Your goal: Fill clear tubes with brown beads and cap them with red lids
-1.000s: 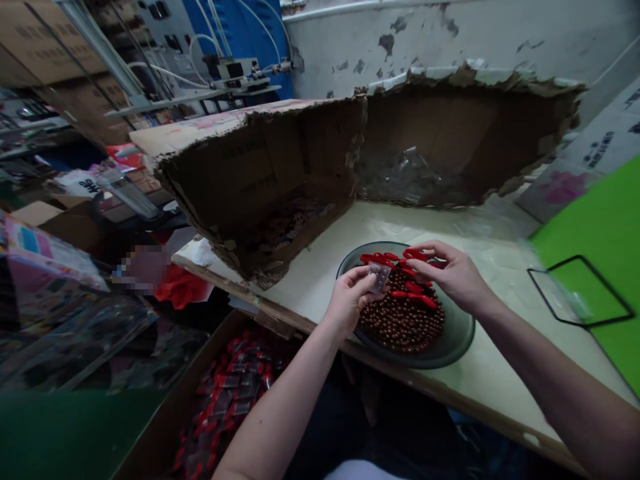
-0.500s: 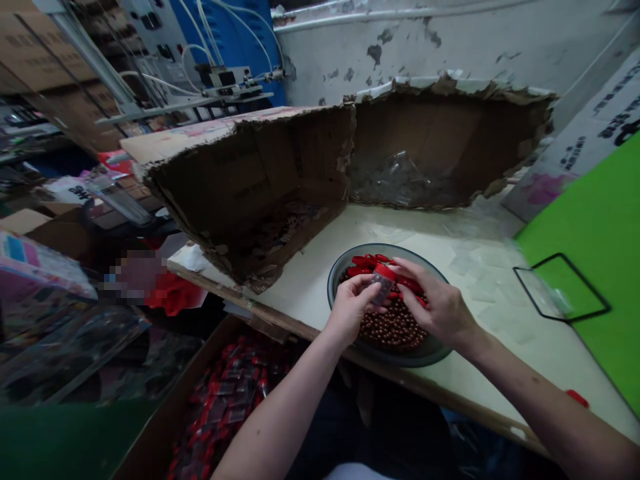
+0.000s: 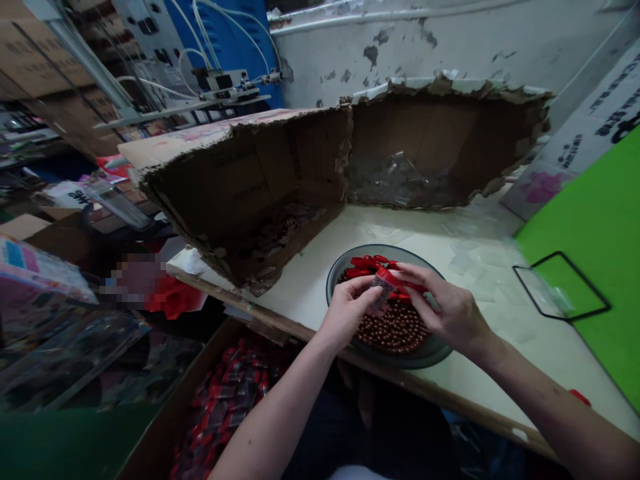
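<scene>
Two hands (image 3: 347, 313) (image 3: 447, 310), one vial (image 3: 383, 290), one black-lettered banner (image 3: 595, 113)

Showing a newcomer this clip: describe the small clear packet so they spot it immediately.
On the pale table, find the dark bowl of brown beads. Above it, the left hand and right hand pinch a small clear packet with a red end, unlike the loose red pieces.

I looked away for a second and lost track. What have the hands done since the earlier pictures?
The right hand has moved from above the bowl's far side toward the left hand and now grips a red piece against the small clear packet that the left hand holds. The dark bowl of brown beads stayed put.
</scene>
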Demonstrator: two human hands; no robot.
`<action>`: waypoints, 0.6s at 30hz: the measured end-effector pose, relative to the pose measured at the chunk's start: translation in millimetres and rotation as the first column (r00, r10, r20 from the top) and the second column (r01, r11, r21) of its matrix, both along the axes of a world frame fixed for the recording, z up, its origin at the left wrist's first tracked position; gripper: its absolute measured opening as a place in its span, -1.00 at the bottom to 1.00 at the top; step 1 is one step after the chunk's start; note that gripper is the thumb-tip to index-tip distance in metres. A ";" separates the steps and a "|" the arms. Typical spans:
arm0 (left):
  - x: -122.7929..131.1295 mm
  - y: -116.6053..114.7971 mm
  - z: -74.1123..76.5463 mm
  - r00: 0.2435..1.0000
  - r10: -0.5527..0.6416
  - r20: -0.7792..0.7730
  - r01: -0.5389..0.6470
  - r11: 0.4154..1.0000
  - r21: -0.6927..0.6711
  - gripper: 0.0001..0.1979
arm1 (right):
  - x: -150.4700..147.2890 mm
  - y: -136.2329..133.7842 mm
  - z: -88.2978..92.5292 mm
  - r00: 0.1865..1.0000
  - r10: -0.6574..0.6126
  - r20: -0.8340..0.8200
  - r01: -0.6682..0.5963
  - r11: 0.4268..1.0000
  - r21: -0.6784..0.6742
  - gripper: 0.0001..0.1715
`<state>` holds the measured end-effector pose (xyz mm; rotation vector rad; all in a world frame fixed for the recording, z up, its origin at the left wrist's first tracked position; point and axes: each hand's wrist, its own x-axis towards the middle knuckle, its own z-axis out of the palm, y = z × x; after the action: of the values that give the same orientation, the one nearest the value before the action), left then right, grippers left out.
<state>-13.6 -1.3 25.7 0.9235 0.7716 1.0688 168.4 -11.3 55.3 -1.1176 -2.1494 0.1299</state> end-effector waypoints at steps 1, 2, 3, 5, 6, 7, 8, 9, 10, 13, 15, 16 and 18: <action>0.4 -0.6 -0.1 1.000 0.005 0.006 -0.005 1.000 -0.006 -0.62 | 0.0 -1.3 -1.6 1.000 -0.007 -0.003 0.007 1.000 -0.007 -0.48; 0.8 -1.2 -0.4 1.000 0.008 0.004 -0.008 1.000 -0.008 -0.62 | -0.2 -2.6 -3.3 1.000 -0.012 -0.008 0.012 1.000 -0.011 -0.49; 1.1 -1.7 -0.8 1.000 0.008 -0.002 -0.008 1.000 -0.005 -0.62 | -0.4 -3.8 -4.9 1.000 -0.014 -0.013 0.014 1.000 -0.010 -0.51; 1.4 -2.6 -1.3 1.000 0.004 -0.024 -0.004 1.000 0.017 -0.63 | -1.4 -6.3 -7.2 1.000 -0.006 -0.013 0.006 1.000 0.006 -0.55; 1.5 -3.1 -1.5 0.999 0.001 -0.037 0.000 1.000 0.027 -0.64 | -2.1 -7.6 -7.8 1.000 -0.004 -0.009 0.004 1.000 0.023 -0.56; 1.6 -3.4 -1.6 0.999 -0.004 -0.049 0.006 0.999 0.035 -0.65 | -2.8 -8.9 -8.2 1.000 -0.007 -0.007 0.007 0.999 0.043 -0.57; 1.7 -3.7 -1.6 0.998 -0.007 -0.058 0.009 0.999 0.041 -0.66 | -3.5 -10.3 -8.2 1.000 -0.012 -0.004 0.013 0.998 0.061 -0.58; 1.6 -3.7 -1.7 0.998 -0.010 -0.067 0.013 0.999 0.047 -0.66 | -4.1 -11.6 -8.2 1.000 -0.018 -0.003 0.018 0.997 0.078 -0.58; 1.3 -3.5 -1.6 0.997 -0.016 -0.077 0.020 0.998 0.054 -0.66 | -4.4 -13.0 -8.1 1.000 -0.018 -0.001 0.018 0.996 0.088 -0.59; -1.2 -0.8 -0.5 0.990 -0.083 -0.116 0.092 0.993 0.075 -0.67 | -3.6 -16.6 -7.2 1.000 0.014 0.021 -0.016 0.996 0.088 -0.60; -3.2 2.5 1.8 0.983 -0.134 -0.128 0.144 0.987 0.074 -0.66 | -2.3 -18.2 -5.7 0.999 0.028 0.024 -0.030 0.996 0.082 -0.59; -3.7 4.3 3.5 0.982 -0.145 -0.120 0.153 0.986 0.067 -0.65 | -1.8 -18.5 -4.7 1.000 0.020 0.011 -0.021 0.997 0.071 -0.59; -3.4 7.2 7.4 0.988 -0.132 -0.075 0.136 0.989 0.050 -0.64 | -1.8 -17.9 -2.1 0.998 -0.010 -0.059 0.011 1.000 0.004 -0.58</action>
<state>-17.0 5.9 33.1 1.0501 0.7312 0.9474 166.6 -29.3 53.2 -1.1088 -2.0902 0.1517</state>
